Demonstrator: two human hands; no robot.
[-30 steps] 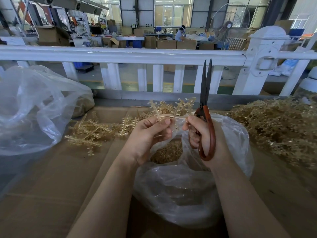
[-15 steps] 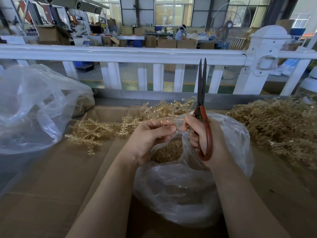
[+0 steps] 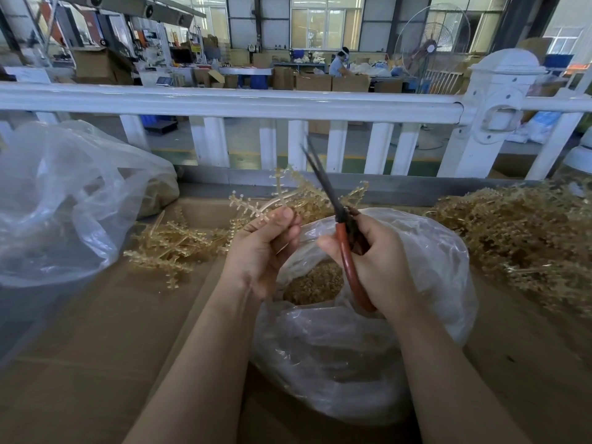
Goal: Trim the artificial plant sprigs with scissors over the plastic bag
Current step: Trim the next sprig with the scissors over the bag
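The left hand [image 3: 260,254] had its grip pinched tight on a pale tan sprig [image 3: 282,197], thumb and fingertips closed around the stem, with the branched tips fanning up and away above that grip. Just to the right of it, the right hand [image 3: 378,267] was wrapped firmly round the red handles of the scissors [image 3: 339,232], fingers curled through and over them. The dark blades tilted up and to the left from that grip, crossing in front of the sprig's upper branches; whether the blades were touching the stem could not be told, and they looked close together, nearly shut.

Directly below both grips sat the clear plastic bag [image 3: 426,251], its mouth open, a heap of small tan cuttings [image 3: 312,283] showing inside between the two wrists. The bag rested on the cardboard-covered desk [image 3: 96,331].

Left of the left hand's grip, a loose scatter of sprigs [image 3: 173,241] lay on the desk, and further left a second plastic bag [image 3: 64,203] slumped, crumpled. Off to the right of the scissor grip a big pile of sprigs [image 3: 519,232] was heaped up. Beyond both hands ran a white railing [image 3: 224,104].
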